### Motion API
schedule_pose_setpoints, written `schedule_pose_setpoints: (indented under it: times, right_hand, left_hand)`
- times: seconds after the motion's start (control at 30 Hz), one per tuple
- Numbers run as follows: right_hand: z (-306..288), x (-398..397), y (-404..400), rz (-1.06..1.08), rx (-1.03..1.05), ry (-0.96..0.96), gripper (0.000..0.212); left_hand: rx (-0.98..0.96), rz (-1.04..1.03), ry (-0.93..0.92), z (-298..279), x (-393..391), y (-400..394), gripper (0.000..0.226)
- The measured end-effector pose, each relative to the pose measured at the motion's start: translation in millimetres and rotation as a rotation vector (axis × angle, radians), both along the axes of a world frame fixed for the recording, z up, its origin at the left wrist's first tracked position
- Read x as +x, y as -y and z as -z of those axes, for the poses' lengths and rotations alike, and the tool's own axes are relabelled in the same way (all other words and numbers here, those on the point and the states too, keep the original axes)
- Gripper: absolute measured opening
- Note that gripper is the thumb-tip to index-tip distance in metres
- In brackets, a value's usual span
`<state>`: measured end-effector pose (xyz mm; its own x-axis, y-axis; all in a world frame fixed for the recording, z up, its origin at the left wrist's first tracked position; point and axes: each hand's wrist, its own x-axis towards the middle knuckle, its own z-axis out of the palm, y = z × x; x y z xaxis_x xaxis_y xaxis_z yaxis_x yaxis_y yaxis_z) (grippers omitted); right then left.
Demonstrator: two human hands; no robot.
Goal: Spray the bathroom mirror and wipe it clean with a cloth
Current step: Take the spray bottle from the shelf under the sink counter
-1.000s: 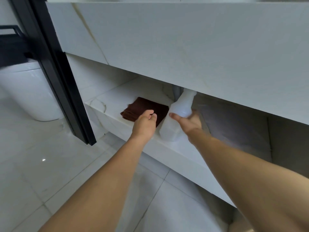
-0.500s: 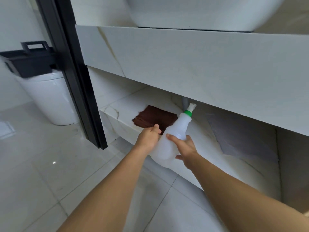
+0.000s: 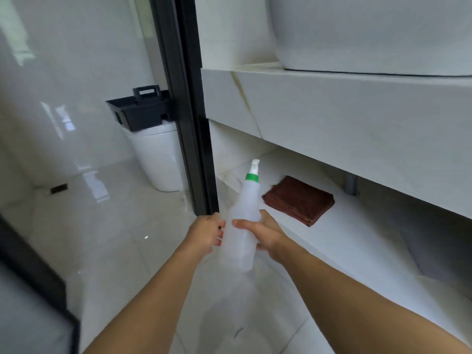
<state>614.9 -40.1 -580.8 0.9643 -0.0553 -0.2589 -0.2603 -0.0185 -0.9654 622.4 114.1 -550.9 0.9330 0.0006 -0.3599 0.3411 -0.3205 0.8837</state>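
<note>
A translucent white spray bottle (image 3: 242,215) with a green collar and white nozzle is held up in front of the vanity, tilted slightly. My right hand (image 3: 263,233) grips its body, thumb across the front. My left hand (image 3: 204,233) touches the bottle's left side with curled fingers. A folded dark brown cloth (image 3: 300,200) lies on the white lower shelf (image 3: 344,238) under the counter, to the right of the bottle. The mirror is out of view.
A white marble counter (image 3: 332,113) carries a white basin (image 3: 370,34) at top right. A black door frame (image 3: 189,111) stands left of the vanity. Behind it, a black caddy (image 3: 140,111) sits on a white toilet (image 3: 158,159). Glossy floor tiles lie below.
The bottle has been lifted off the lower shelf and drawn toward me, both hands with it. The view has risen, and the cloth stays on the shelf.
</note>
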Motion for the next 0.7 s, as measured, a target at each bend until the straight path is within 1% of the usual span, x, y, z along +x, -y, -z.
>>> schedule_pose_setpoints:
  times: [0.1, 0.23, 0.37, 0.4, 0.53, 0.63, 0.7]
  right_hand:
    - [-44, 18, -33, -0.106, -0.028, 0.05, 0.066]
    - [-134, 34, -63, -0.198, -0.048, 0.121, 0.064]
    - [-254, 50, -77, -0.272, -0.054, 0.191, 0.067]
    - [-287, 53, -78, -0.281, -0.05, 0.209, 0.066]
    - [-422, 56, -71, -0.3, -0.028, 0.272, 0.048]
    - [-513, 52, -57, -0.296, -0.03, 0.294, 0.056]
    - [-569, 49, -48, -0.288, -0.025, 0.317, 0.057]
  left_hand:
    - [0.013, -0.08, 0.048, -39, 3, -36, 0.032]
    - [-0.025, -0.161, 0.169, -121, -2, -67, 0.022]
    - [-0.076, -0.189, 0.299, -228, 1, -83, 0.02]
    - [-0.085, -0.186, 0.327, -257, 2, -84, 0.023]
    - [-0.103, -0.135, 0.43, -378, 7, -80, 0.032]
    - [-0.123, -0.094, 0.487, -465, 6, -69, 0.033]
    - [-0.151, -0.075, 0.523, -518, 4, -62, 0.032]
